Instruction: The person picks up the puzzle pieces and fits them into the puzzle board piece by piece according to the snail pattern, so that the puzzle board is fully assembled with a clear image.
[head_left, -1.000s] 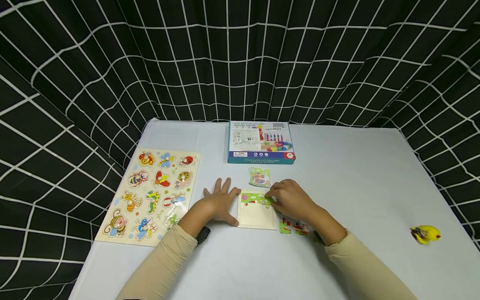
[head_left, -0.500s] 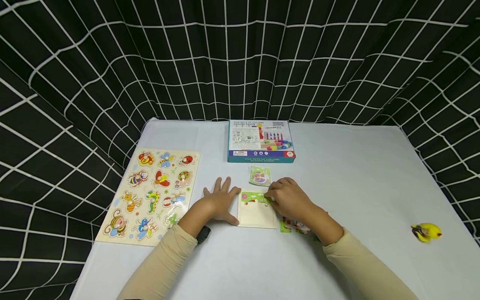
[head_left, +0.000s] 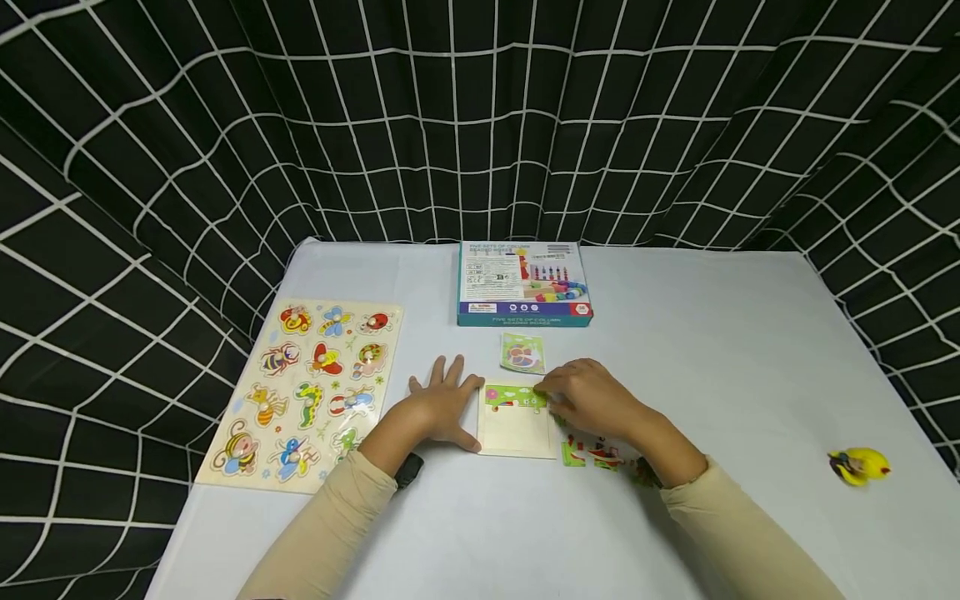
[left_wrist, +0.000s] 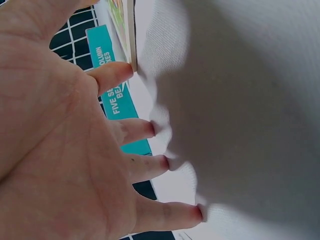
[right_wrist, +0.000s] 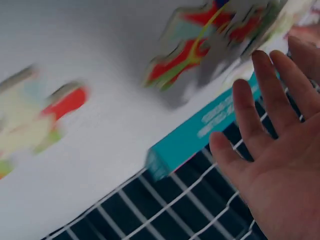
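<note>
A small square puzzle board (head_left: 517,435) lies in front of the person, with green, flower-printed jigsaw pieces (head_left: 512,395) along its top row and bare wood below. The left hand (head_left: 442,410) spreads over its left side, thumb and index fingertip at the board's edge, the other fingertips on the table. At the top right corner, the right hand (head_left: 588,400) touches the board with its fingertips over the end piece. Its other fingers look extended in the right wrist view. Loose jigsaw pieces (head_left: 604,456), red and green, lie right of the board, partly under the right hand.
A small picture puzzle (head_left: 522,353) lies behind the board, with a teal-edged bead toy box (head_left: 523,285) farther back. On the left is a large insect peg puzzle (head_left: 303,392). A yellow rubber duck (head_left: 858,466) sits far right. Black gridded cloth (head_left: 495,125) surrounds the table.
The right hand has shifted slightly right, uncovering more of the green top row and of the loose pieces. The left hand stays in place at the board.
</note>
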